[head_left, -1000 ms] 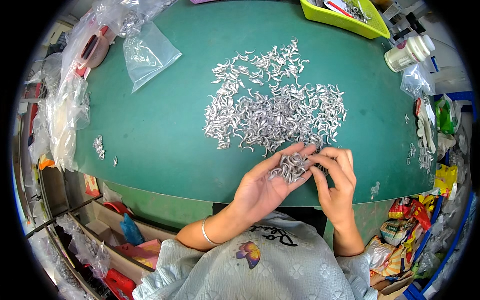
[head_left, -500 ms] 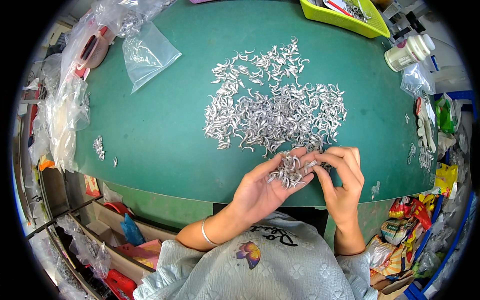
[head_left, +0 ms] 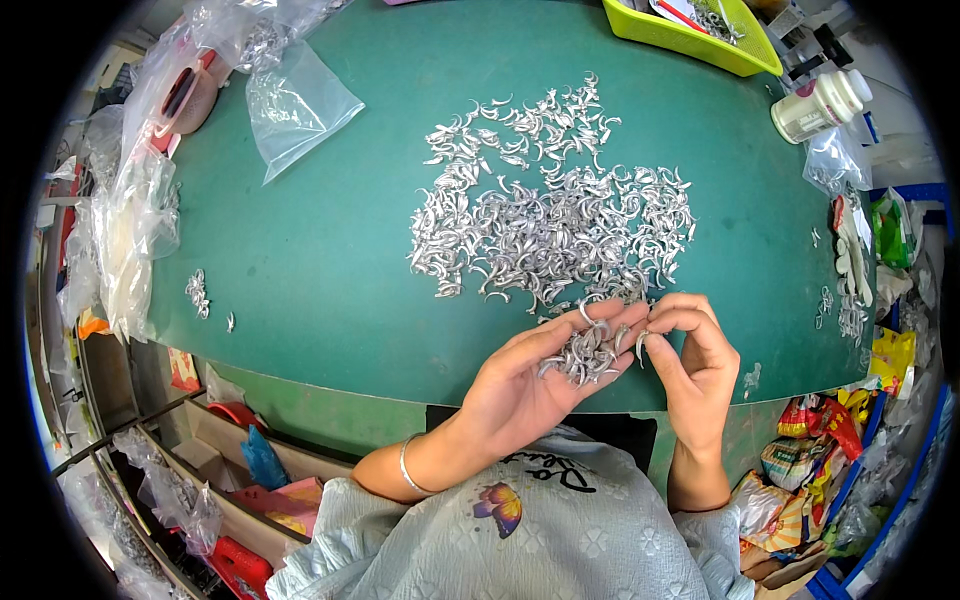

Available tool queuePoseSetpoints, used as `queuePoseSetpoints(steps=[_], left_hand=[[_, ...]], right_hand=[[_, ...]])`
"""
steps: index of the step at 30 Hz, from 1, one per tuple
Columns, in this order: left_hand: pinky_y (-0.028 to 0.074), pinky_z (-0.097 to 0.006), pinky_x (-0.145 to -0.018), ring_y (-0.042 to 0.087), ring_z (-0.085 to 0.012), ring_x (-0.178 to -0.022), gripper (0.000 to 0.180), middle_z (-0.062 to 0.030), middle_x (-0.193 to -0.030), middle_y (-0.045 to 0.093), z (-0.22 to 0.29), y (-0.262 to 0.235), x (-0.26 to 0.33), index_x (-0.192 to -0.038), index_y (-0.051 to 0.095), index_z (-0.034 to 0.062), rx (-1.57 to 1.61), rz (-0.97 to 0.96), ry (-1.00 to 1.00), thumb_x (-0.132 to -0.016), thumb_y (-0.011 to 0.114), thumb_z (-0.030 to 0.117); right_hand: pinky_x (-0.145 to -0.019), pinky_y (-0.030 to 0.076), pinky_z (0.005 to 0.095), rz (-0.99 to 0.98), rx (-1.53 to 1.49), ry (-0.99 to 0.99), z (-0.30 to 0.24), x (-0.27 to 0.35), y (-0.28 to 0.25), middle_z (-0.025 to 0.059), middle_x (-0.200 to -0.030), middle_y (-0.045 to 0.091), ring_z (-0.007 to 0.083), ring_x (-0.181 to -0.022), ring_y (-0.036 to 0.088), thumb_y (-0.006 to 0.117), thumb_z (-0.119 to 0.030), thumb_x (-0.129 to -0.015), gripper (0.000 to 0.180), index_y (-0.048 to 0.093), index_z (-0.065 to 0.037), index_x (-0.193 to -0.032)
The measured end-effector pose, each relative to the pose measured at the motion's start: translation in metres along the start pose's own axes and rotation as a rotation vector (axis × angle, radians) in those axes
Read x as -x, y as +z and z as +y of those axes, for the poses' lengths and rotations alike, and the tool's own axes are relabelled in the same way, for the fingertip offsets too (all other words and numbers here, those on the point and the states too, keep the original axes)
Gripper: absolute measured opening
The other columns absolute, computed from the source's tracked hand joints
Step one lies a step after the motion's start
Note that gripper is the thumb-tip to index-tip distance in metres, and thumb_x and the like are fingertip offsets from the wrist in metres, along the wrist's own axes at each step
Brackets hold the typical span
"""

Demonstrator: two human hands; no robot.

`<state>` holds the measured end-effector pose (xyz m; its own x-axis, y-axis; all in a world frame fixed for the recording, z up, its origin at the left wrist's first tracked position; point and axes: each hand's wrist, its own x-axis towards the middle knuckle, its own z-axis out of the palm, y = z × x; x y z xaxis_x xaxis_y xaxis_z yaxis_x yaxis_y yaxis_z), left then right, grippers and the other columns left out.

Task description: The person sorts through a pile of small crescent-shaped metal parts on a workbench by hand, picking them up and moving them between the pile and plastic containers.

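My left hand (head_left: 520,385) is cupped palm up at the near edge of the table, cradling a small heap of curved, claw-shaped silver metal pieces (head_left: 583,358). Just to its right, my right hand (head_left: 692,375) pinches one curved metal piece (head_left: 641,347) between thumb and forefinger, beside the left fingertips. Beyond both hands, a large loose pile of the same silver pieces (head_left: 545,235) spreads across the green table (head_left: 330,250). The left fingers hide the pile's nearest part.
A clear plastic bag (head_left: 295,125) lies at the far left, near a pink container (head_left: 190,105). Small clusters of metal pieces (head_left: 198,295) sit at the left. A yellow-green basket (head_left: 690,45) and a white bottle (head_left: 815,108) stand at the far right; a glove (head_left: 848,245) lies at the right edge.
My right hand has drawn slightly right, away from the left palm, with a curved metal piece now showing in its pinch. The left hand stays nearly in place; its fingers have shifted slightly.
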<state>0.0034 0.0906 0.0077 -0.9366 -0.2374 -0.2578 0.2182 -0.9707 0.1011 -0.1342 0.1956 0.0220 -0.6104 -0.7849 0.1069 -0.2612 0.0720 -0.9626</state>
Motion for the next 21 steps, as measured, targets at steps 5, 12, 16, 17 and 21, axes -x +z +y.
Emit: queuePoseSetpoints(steps=[5,12,16,17,21], left_hand=[[0.02,-0.043,-0.111,0.027,-0.0298,-0.133,0.046,-0.0226,-0.142,0.027,0.001,0.004,-0.001,-0.134,0.031,-0.0054,0.028,0.018,0.029,-0.094,0.036,0.018],[0.026,-0.038,-0.109,0.034,-0.0231,-0.129,0.049,-0.0154,-0.14,0.033,-0.001,-0.001,0.001,-0.136,0.025,-0.0061,0.015,-0.057,0.081,-0.093,0.034,0.016],[0.017,-0.042,-0.111,0.03,-0.0256,-0.131,0.056,-0.0172,-0.142,0.03,0.001,0.004,0.002,-0.138,0.02,-0.0073,-0.033,-0.016,0.044,-0.092,0.035,0.021],[0.017,-0.042,-0.111,0.031,-0.0248,-0.131,0.057,-0.0164,-0.141,0.031,0.001,0.003,0.003,-0.138,0.02,-0.0073,-0.033,-0.023,0.041,-0.092,0.034,0.023],[0.017,-0.042,-0.111,0.032,-0.0231,-0.13,0.056,-0.0145,-0.141,0.032,0.002,0.003,0.003,-0.138,0.021,-0.0071,-0.025,0.011,0.025,-0.095,0.03,0.028]], right_hand=[[-0.076,0.041,0.0308,0.015,0.169,-0.113,0.002,0.0,0.001,0.0103,-0.09,0.058,0.0209,-0.084,0.052,0.063,0.007,-0.071,0.016,0.06,0.002,-0.086],[-0.073,0.041,0.0304,-0.012,0.355,-0.213,-0.005,-0.006,0.009,0.0096,-0.09,0.058,0.0228,-0.081,0.051,0.064,0.006,-0.069,0.025,0.064,0.0,-0.092],[-0.071,0.042,0.0304,-0.059,0.397,-0.257,0.0,-0.009,0.01,0.008,-0.089,0.058,0.0225,-0.08,0.05,0.064,0.007,-0.069,0.022,0.065,-0.001,-0.089],[-0.071,0.042,0.0304,-0.056,0.382,-0.243,0.0,-0.01,0.01,0.0079,-0.089,0.058,0.0223,-0.081,0.05,0.064,0.007,-0.069,0.021,0.066,-0.001,-0.088],[-0.07,0.042,0.0304,-0.031,0.361,-0.206,0.002,-0.011,0.01,0.0076,-0.089,0.058,0.0216,-0.081,0.05,0.063,0.006,-0.07,0.021,0.066,-0.001,-0.09]])
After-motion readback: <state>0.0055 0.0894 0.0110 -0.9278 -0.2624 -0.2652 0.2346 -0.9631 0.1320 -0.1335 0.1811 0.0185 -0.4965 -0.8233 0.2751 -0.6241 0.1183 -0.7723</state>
